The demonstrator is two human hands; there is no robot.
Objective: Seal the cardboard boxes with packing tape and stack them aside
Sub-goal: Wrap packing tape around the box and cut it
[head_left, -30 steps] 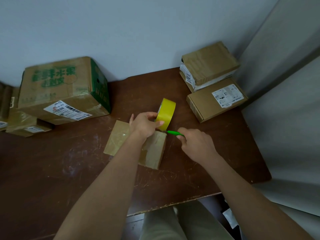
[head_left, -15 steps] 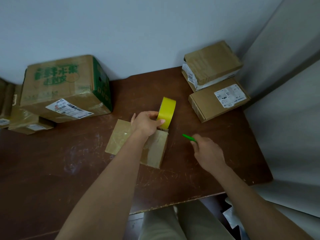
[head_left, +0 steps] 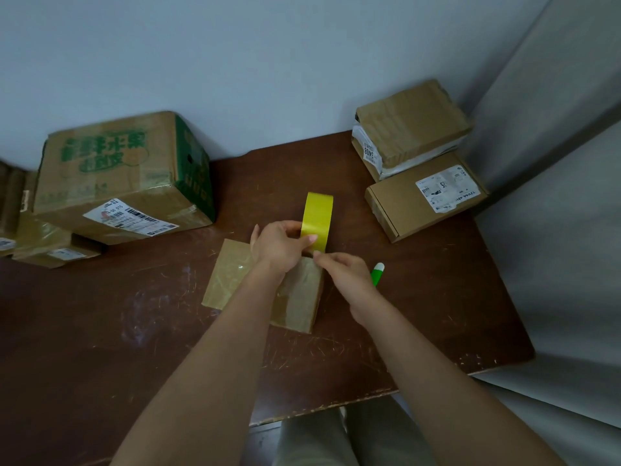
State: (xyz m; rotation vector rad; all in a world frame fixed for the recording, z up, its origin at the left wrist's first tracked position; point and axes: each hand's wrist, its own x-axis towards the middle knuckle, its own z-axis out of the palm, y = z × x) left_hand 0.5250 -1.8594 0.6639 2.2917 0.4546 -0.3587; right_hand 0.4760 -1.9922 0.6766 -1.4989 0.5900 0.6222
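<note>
A scratched brown desk (head_left: 100, 331) stands against a pale wall, its near edge chipped. Toward the middle lies the small cardboard box (head_left: 295, 304), glossy with clear tape, both forearms reaching over it. The right hand (head_left: 349, 274), which half a second ago hovered apart holding the green cutter (head_left: 377, 273), has come in to the box's far right corner; the cutter now lies on the desk just beside that hand (no longer gripped), and thumb and forefinger pinch at the tape's loose end. The left hand (head_left: 279, 247) still grips the yellow tape roll (head_left: 317, 223), upright on its edge at the box's far side. Farther back, a large green-printed box (head_left: 124, 176) sits at the far left, two stacked boxes (head_left: 416, 163) at the far right corner.
</note>
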